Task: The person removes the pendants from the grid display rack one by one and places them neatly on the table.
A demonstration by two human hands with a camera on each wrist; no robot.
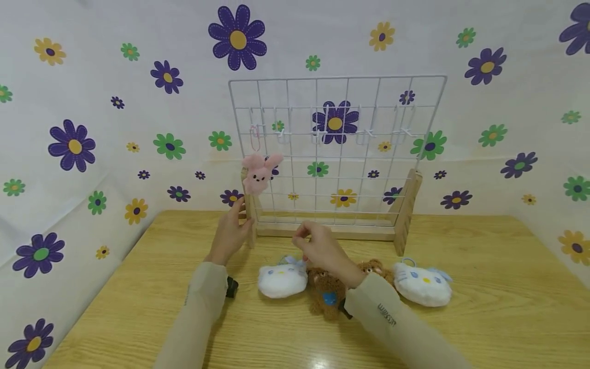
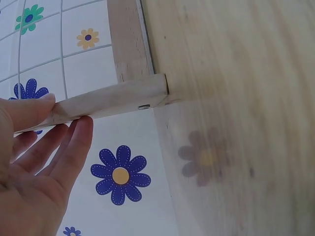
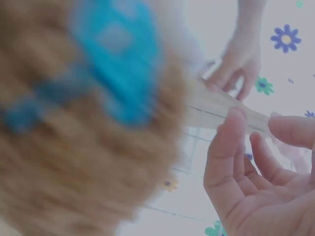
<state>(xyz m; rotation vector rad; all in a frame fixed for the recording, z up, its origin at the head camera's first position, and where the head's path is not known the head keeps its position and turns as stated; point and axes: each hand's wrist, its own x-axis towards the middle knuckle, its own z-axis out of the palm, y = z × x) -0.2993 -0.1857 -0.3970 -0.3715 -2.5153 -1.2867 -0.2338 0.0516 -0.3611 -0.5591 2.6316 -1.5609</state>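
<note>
My left hand point(image 1: 229, 233) holds the left wooden post point(image 2: 118, 96) of a rack, thumb on one side and fingers on the other. My right hand point(image 1: 322, 248) is raised over the plush toys, its fingers loosely bent. In the right wrist view a gap shows between its thumb and fingers, with nothing in it. Below it lie a white cat-faced plush point(image 1: 282, 281) and a brown teddy bear point(image 1: 324, 294) with a blue patch, which looms blurred in the right wrist view. A pink rabbit plush point(image 1: 259, 177) hangs by its loop at the rack's left end.
The rack's white wire grid point(image 1: 341, 78) stands upright at the back, with several hooks point(image 1: 282, 136) in a row. Farther right lie a second brown bear point(image 1: 375, 267), partly behind my right arm, and another white plush point(image 1: 424, 288). A flowered cloth hangs behind the wooden table point(image 1: 498, 307).
</note>
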